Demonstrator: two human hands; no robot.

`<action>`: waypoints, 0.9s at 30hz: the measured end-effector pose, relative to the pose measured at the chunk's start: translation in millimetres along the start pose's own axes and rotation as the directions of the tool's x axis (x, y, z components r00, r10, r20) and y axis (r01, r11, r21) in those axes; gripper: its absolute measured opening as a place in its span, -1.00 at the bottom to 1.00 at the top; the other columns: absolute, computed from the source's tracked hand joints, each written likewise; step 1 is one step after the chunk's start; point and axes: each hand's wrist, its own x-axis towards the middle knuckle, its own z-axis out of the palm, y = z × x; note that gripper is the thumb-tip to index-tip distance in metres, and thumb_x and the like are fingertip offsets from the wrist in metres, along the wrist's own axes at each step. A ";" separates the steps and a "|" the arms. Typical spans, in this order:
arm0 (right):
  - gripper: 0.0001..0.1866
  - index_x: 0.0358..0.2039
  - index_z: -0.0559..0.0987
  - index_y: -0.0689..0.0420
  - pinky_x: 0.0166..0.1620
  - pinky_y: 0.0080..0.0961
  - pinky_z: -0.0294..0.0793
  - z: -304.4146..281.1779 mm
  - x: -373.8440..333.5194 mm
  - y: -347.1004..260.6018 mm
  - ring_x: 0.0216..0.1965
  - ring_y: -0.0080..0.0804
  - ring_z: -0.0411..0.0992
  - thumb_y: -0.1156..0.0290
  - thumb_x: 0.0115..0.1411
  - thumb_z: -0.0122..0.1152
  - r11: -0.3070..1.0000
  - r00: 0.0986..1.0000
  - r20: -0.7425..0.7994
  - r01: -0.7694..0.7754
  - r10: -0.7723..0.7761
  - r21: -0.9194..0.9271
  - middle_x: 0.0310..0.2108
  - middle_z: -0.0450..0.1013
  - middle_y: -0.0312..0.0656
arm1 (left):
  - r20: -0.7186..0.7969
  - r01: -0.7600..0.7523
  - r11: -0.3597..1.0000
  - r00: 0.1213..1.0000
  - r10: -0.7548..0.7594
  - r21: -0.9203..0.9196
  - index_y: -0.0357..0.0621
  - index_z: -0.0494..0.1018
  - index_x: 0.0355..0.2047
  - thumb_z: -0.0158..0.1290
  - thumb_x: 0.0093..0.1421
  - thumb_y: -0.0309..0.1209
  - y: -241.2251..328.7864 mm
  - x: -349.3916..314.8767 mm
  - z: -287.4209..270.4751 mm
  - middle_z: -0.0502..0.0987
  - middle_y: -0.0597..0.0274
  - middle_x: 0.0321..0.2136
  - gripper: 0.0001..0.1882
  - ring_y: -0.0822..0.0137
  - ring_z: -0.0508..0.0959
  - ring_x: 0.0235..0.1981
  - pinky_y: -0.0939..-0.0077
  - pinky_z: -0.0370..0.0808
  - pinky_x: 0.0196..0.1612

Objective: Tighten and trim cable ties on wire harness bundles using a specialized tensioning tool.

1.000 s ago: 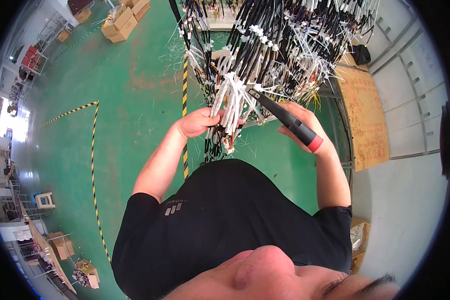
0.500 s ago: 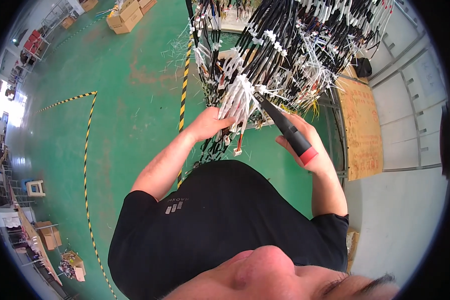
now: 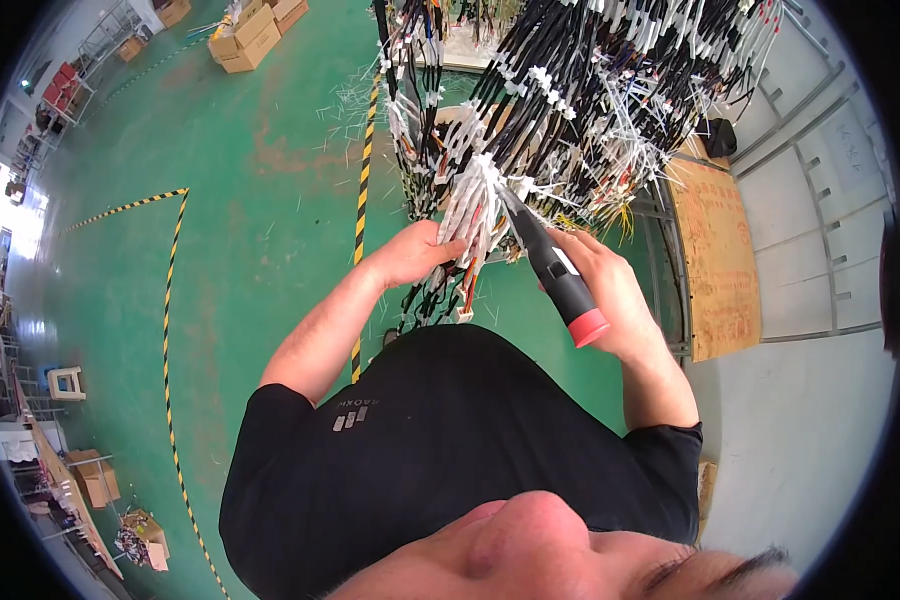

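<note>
A bundle of white-sleeved wires [image 3: 467, 212] hangs in front of me, part of a dense mass of black and white wire harnesses. My left hand [image 3: 413, 256] is closed around the left side of this bundle, thumb across its front. In my right hand [image 3: 602, 283] is a black cable tie gun [image 3: 553, 262] with a red rear end. Its narrow nose points up and left and meets the bundle near a white tie [image 3: 486, 168]. The gun's body partly hides my right fingers. Below my left hand dangle loose wire ends with a white connector [image 3: 464, 314].
Further black harnesses [image 3: 550, 60] with many white tie tails hang beyond. At the right stands a wooden board [image 3: 718, 265] beside a metal frame and white panels. Black-and-yellow tape [image 3: 368, 170] runs along the green floor. Cardboard boxes [image 3: 245, 45] sit at the far left.
My right hand has swung the cable tie gun steeper, its rear end moving left and down and its nose shifting left against the bundle. My left hand keeps its hold, slightly lower.
</note>
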 end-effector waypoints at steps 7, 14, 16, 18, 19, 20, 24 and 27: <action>-0.34 0.24 0.46 0.17 -0.06 -0.08 0.61 10.9 -0.3 -11.3 -0.11 0.09 0.58 0.47 0.05 0.30 0.996 0.998 -0.030 -0.054 0.052 -0.076 -0.15 0.52 -0.01 | -0.087 0.090 0.985 0.993 -0.078 0.144 -0.17 0.64 0.02 0.10 0.47 -0.16 20.0 -4.3 8.4 0.71 0.17 -0.29 -0.64 0.34 0.62 -0.28 0.35 0.55 -0.07; -0.38 0.20 0.48 0.17 -0.05 -0.03 0.60 15.3 8.4 -11.3 -0.11 0.10 0.59 0.43 0.07 0.32 0.988 0.997 -0.072 -0.024 0.013 -0.153 -0.14 0.54 -0.01 | -0.046 0.118 0.992 0.992 -0.116 0.051 -0.15 0.65 0.04 0.11 0.47 -0.19 14.6 -4.9 -0.9 0.73 0.21 -0.21 -0.66 0.39 0.62 -0.21 0.39 0.55 0.03; -0.39 0.19 0.49 0.17 -0.05 -0.02 0.60 14.3 10.1 -10.2 -0.10 0.10 0.59 0.42 0.07 0.32 0.973 0.992 -0.117 0.011 -0.039 -0.229 -0.14 0.54 -0.01 | -0.002 0.142 0.987 0.990 -0.143 0.076 -0.13 0.63 0.11 0.07 0.49 -0.25 15.7 -4.1 -5.2 0.72 0.24 -0.11 -0.67 0.40 0.63 -0.10 0.39 0.53 0.10; -0.45 0.15 0.52 0.15 -0.06 -0.02 0.60 11.8 10.5 -6.2 -0.11 0.12 0.59 0.36 0.11 0.30 0.992 0.997 -0.078 -0.009 -0.001 -0.128 -0.16 0.55 0.01 | 0.041 0.165 0.981 0.985 -0.170 0.102 -0.11 0.60 0.17 0.03 0.52 -0.31 15.6 -3.6 -6.6 0.70 0.26 0.00 -0.67 0.41 0.63 0.01 0.39 0.52 0.18; -0.47 0.14 0.54 0.14 -0.07 -0.02 0.59 8.7 11.9 -4.2 -0.11 0.14 0.59 0.34 0.12 0.28 0.999 0.998 -0.069 -0.005 0.002 -0.048 -0.18 0.56 0.02 | 0.030 0.117 0.988 0.992 -0.120 0.103 -0.10 0.62 0.12 0.05 0.50 -0.26 14.5 -4.3 -5.9 0.72 0.23 -0.07 -0.68 0.37 0.64 -0.06 0.37 0.53 0.14; -0.49 0.13 0.55 0.13 -0.07 -0.02 0.58 4.7 14.4 -0.8 -0.12 0.15 0.59 0.32 0.13 0.26 0.999 0.998 -0.060 -0.002 0.004 0.033 -0.20 0.56 0.03 | 0.019 0.068 0.992 0.997 -0.070 0.104 -0.10 0.64 0.07 0.07 0.49 -0.20 13.6 -5.0 -5.3 0.74 0.20 -0.14 -0.67 0.33 0.65 -0.12 0.34 0.54 0.09; -0.69 -0.27 0.60 0.15 -0.18 -0.07 0.58 14.5 22.9 40.4 -0.28 0.18 0.59 0.20 0.08 0.31 0.996 0.997 -0.019 -0.077 0.078 0.041 -0.39 0.56 0.03 | 0.049 -0.008 0.998 0.999 0.005 0.056 -0.08 0.62 0.11 0.06 0.50 -0.19 15.9 -4.7 -4.8 0.73 0.19 -0.09 -0.66 0.31 0.65 -0.07 0.34 0.52 0.12; -0.78 -0.32 0.60 0.20 -0.26 -0.14 0.55 17.7 18.8 38.2 -0.39 0.17 0.54 0.31 0.14 0.30 1.000 0.993 -0.117 -0.009 0.007 -0.018 -0.48 0.50 0.04 | 0.104 0.063 0.993 0.992 -0.073 0.097 -0.14 0.59 0.18 0.05 0.53 -0.21 16.4 -3.9 -10.3 0.69 0.26 0.05 -0.62 0.36 0.60 0.12 0.37 0.45 0.27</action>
